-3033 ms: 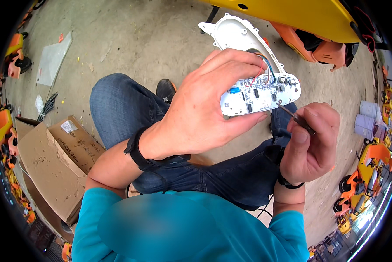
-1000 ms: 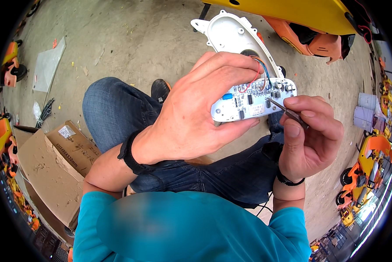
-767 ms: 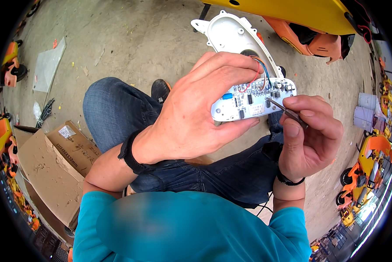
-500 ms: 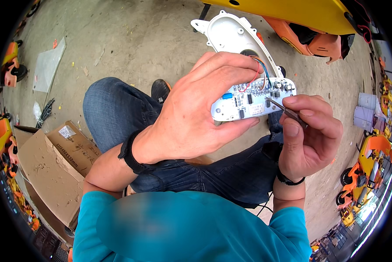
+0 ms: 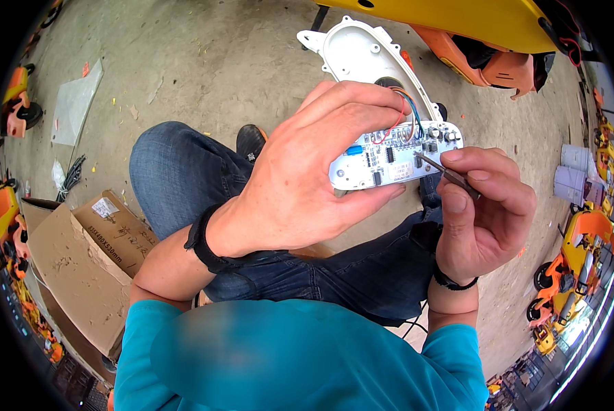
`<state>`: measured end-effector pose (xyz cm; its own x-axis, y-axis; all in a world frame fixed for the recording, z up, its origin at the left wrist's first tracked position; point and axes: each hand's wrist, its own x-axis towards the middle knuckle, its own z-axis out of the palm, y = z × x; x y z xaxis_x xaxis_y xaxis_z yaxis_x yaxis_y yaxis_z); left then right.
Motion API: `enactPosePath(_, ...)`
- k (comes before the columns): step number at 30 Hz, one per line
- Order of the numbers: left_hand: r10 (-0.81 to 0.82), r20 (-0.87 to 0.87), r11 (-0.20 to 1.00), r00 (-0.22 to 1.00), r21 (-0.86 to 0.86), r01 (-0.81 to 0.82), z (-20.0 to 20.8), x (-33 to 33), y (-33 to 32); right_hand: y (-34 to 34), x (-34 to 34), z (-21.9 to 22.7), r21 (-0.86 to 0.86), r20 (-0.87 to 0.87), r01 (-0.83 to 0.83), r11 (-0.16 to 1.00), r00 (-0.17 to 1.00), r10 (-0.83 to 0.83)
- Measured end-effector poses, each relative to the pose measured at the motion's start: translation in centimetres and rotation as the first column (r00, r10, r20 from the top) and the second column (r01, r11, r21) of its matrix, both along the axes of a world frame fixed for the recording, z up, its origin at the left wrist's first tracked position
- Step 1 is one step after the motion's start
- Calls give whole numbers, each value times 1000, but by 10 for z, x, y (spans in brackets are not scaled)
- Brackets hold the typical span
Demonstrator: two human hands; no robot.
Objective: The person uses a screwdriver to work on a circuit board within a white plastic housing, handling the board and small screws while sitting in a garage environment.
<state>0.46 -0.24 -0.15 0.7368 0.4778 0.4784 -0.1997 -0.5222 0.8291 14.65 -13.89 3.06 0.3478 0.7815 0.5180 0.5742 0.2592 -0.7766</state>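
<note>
My left hand [image 5: 314,171] grips a white circuit board [image 5: 403,168] between thumb and fingers, its component side up. Chips, capacitors and a blue part show on the board. Red, blue and brown wires [image 5: 418,113] rise from its far edge toward a white plastic housing [image 5: 351,55] just beyond. Part of a dark round piece [image 5: 389,82] shows there behind my fingers. In my right hand [image 5: 488,216], thumb and fingers pinch dark tweezers [image 5: 461,181], whose thin tip points at the middle of the board. Whether the tip touches it I cannot tell.
An opened cardboard box [image 5: 81,274] stands at the left, beside my knee. A yellow body panel [image 5: 471,24] and an orange part [image 5: 485,68] lie at the far right. Yellow and orange machines [image 5: 574,253] line both sides. A clear sheet [image 5: 78,103] lies on the concrete floor.
The board and housing have shifted very slightly left. Both hands keep the same grips, and the tweezers' tip stays over the board.
</note>
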Motion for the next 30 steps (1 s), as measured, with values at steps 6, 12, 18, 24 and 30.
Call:
enactPosePath(6,1,1,1000,1000,2,-1,0,0,0,0,-1,0,-4,-19,8,1000,1000,-8)
enactPosePath(12,1,-2,1000,1000,15,-1,0,0,0,-1,0,-1,-7,-12,7,1000,1000,-7)
enactPosePath(18,-5,4,1000,1000,4,5,-1,0,0,-1,0,0,-10,-20,8,1000,1000,-8)
enactPosePath(24,-8,3,1000,1000,3,7,-1,-1,0,-1,-1,0,-16,-23,6,1000,1000,-7)
enactPosePath(30,-8,2,1000,1000,11,8,-1,0,1,-1,0,-1,-17,-20,8,1000,1000,-8)
